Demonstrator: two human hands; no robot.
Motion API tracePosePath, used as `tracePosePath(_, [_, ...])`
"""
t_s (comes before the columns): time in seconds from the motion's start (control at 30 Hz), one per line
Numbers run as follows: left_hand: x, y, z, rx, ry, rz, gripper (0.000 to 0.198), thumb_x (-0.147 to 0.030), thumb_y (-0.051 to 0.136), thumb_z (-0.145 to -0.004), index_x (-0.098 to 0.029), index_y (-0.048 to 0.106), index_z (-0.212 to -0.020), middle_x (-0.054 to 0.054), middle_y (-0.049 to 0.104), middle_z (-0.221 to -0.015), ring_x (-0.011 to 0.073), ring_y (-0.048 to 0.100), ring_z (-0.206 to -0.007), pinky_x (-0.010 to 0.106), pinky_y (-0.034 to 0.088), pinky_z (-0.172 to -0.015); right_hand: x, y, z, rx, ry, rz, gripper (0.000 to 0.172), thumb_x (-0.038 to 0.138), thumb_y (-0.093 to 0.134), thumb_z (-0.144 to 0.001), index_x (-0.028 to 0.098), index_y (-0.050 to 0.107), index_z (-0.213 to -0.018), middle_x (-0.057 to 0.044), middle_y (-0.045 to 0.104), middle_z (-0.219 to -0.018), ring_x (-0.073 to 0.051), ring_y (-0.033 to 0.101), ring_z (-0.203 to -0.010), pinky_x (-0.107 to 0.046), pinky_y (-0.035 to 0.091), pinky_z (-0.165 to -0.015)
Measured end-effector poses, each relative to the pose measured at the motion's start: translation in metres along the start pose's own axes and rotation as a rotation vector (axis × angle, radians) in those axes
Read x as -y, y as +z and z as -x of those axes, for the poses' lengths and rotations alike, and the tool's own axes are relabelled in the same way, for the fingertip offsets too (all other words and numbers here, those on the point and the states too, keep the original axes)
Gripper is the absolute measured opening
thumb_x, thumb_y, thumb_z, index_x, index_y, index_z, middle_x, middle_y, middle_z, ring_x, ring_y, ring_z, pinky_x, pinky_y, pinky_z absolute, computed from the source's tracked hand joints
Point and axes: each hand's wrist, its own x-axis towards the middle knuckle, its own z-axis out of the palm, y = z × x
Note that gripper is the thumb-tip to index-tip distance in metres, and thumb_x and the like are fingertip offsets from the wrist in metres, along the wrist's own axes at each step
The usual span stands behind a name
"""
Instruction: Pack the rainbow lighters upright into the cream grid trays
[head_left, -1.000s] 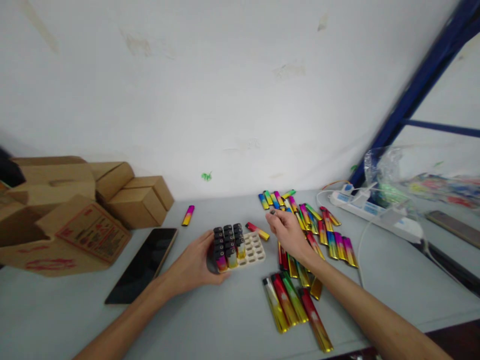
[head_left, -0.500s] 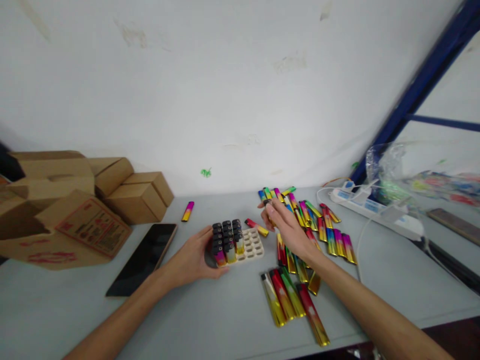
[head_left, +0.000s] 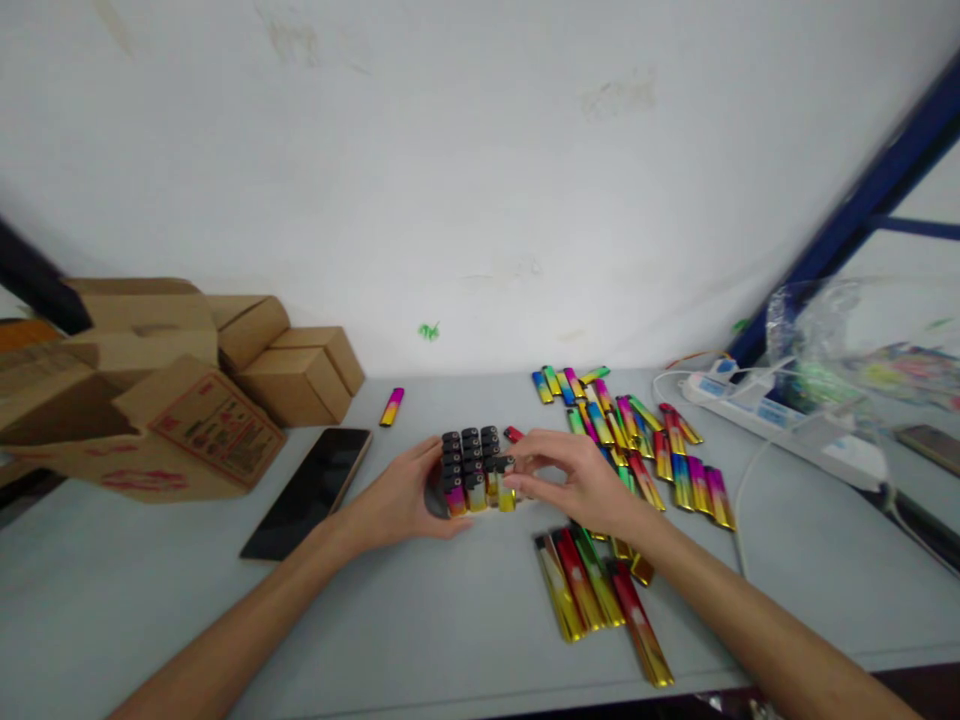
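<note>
A cream slotted tray (head_left: 525, 497) stands on the grey table, with several black-capped lighters (head_left: 469, 462) upright in its left rows. My left hand (head_left: 397, 500) grips the tray's left side. My right hand (head_left: 574, 478) pinches a lighter (head_left: 505, 484) upright at the front of the tray, beside the filled rows. Many loose rainbow-coloured lighters (head_left: 645, 455) lie on the table to the right. Several more (head_left: 596, 590) lie in a row near the front edge, under my right forearm.
A black phone (head_left: 311, 490) lies left of my left hand. Cardboard boxes (head_left: 187, 400) are stacked at the far left. A single pink-yellow lighter (head_left: 392, 406) lies near the wall. A white power strip (head_left: 772, 415) with cables and a clear plastic bag (head_left: 862, 340) sit at the right.
My right hand has come left from the loose lighters with one lighter and now holds it upright at the tray. My left hand stays on the tray. The camera has shifted slightly.
</note>
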Motion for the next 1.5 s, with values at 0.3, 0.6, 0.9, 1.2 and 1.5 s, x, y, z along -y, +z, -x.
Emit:
tracePosePath(0.3, [0.002, 0.001, 0.001, -0.001, 0.002, 0.022, 0.065, -0.039, 0.09, -0.07, -0.023, 0.065, -0.127, 0.008, 0.071, -0.128, 0.0313, 0.068, -0.119, 0.043, 0.055, -0.11, -0.009, 0.003, 0.008, -0.102, -0.222, 0.193, 0.025, 0.032, 0.074, -0.101, 0.019, 0.07, -0.122, -0.007, 0.08, -0.103, -0.016, 0.08, -0.082, -0.026, 0.069, -0.077])
tracePosePath(0.6, [0.007, 0.002, 0.002, -0.003, 0.021, -0.006, 0.065, -0.039, 0.09, -0.072, -0.022, 0.064, -0.128, 0.009, 0.07, -0.131, 0.0311, 0.067, -0.12, 0.043, 0.054, -0.11, 0.005, 0.001, 0.009, 0.065, -0.252, 0.325, 0.02, 0.031, 0.064, -0.107, 0.02, 0.067, -0.123, -0.009, 0.076, -0.101, -0.02, 0.077, -0.09, -0.034, 0.066, -0.083])
tracePosePath(0.9, [0.005, 0.0, 0.001, 0.001, 0.026, -0.032, 0.065, -0.039, 0.091, -0.071, -0.023, 0.065, -0.129, 0.008, 0.071, -0.132, 0.031, 0.068, -0.122, 0.043, 0.054, -0.112, 0.007, 0.001, 0.003, 0.176, -0.25, 0.437, 0.024, 0.031, 0.055, -0.111, 0.019, 0.069, -0.126, -0.012, 0.075, -0.108, -0.023, 0.073, -0.099, -0.038, 0.063, -0.089])
tracePosePath(1.2, [0.006, -0.001, 0.001, 0.003, 0.011, -0.008, 0.066, -0.037, 0.089, -0.072, -0.023, 0.063, -0.131, 0.009, 0.07, -0.135, 0.0315, 0.067, -0.125, 0.044, 0.054, -0.113, 0.008, -0.001, 0.004, 0.151, -0.142, 0.338, 0.049, 0.033, 0.066, -0.105, 0.023, 0.052, -0.151, -0.011, 0.062, -0.124, -0.018, 0.069, -0.089, -0.035, 0.063, -0.089])
tracePosePath(1.5, [0.0, -0.003, -0.001, -0.006, -0.001, -0.012, 0.064, -0.039, 0.087, -0.072, -0.019, 0.067, -0.13, 0.012, 0.072, -0.13, 0.0365, 0.069, -0.121, 0.049, 0.059, -0.107, -0.045, -0.022, -0.007, 0.104, 0.019, 0.614, 0.028, 0.029, 0.051, -0.111, 0.019, 0.071, -0.127, -0.015, 0.068, -0.121, -0.027, 0.065, -0.116, -0.047, 0.055, -0.105])
